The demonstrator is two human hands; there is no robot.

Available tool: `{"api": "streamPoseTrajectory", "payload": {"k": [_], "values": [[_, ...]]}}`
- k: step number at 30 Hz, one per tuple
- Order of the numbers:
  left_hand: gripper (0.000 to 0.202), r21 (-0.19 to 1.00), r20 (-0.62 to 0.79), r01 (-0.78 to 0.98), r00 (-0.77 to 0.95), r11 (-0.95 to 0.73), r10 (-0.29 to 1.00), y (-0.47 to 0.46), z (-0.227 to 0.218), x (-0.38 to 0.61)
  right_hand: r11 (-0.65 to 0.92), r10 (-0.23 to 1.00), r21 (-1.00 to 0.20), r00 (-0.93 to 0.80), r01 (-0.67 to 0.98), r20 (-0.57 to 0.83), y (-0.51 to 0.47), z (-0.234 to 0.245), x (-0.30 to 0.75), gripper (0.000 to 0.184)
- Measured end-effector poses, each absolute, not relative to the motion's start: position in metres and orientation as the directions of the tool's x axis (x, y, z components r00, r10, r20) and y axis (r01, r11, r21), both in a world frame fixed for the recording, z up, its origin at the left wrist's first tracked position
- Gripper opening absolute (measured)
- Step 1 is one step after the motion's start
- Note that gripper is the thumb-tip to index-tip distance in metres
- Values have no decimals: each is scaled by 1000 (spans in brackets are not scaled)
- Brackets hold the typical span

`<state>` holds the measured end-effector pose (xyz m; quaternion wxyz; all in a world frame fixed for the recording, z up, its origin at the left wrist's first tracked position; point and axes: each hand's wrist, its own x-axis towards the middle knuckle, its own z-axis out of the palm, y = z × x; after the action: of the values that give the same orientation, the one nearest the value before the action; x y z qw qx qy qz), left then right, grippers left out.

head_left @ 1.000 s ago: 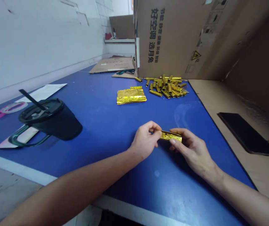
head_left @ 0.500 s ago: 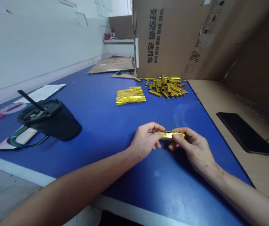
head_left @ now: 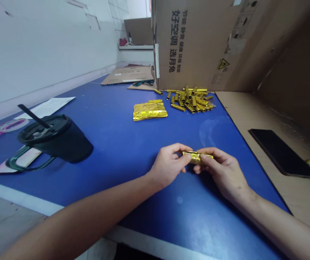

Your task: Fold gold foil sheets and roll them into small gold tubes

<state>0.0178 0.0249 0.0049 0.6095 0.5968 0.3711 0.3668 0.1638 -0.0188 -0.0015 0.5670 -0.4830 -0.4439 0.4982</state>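
Between my two hands, just above the blue table (head_left: 111, 133), is a folded strip of shiny gold foil paper (head_left: 195, 157). My left hand (head_left: 171, 162) pinches its left end, thumb on the near face. The right end sits between the thumb and fingers of my right hand (head_left: 222, 168). Fingertips behind the strip are partly hidden. Farther back lies a flat stack of creased gold foil sheets (head_left: 150, 111). To its right is a heap of small folded gold foil tubes (head_left: 191, 99), several with open ends showing.
A dark lidded cup (head_left: 60, 137) with a straw and handle stands at left, near white paper (head_left: 46, 107) and a tape roll (head_left: 12, 125). A large cardboard box (head_left: 198, 43) rises behind the heap. A black phone (head_left: 283, 153) lies on cardboard at right.
My left thumb has slid right along the foil strip, closer to my right thumb. More of the strip's left end shows. The right hand has barely moved.
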Motion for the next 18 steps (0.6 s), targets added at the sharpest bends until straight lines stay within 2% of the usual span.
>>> {"api": "streamPoseTrajectory", "payload": {"k": [4,11,15,18], "values": [[18,1000,24,-2,461,-26,887,24,2,17,-2,993,-978,118,-206,-27,-18,0,162,14],[19,984,141,31,452,-173,881,21,-1,16,-23,991,-972,123,-232,-53,-18,2,162,11],[18,986,151,-10,462,-165,874,20,-1,17,-42,994,-965,87,-257,-66,-18,0,162,15],[20,994,108,-52,476,-94,873,19,-2,19,-35,995,-970,84,-239,-56,-17,-1,162,15]]}}
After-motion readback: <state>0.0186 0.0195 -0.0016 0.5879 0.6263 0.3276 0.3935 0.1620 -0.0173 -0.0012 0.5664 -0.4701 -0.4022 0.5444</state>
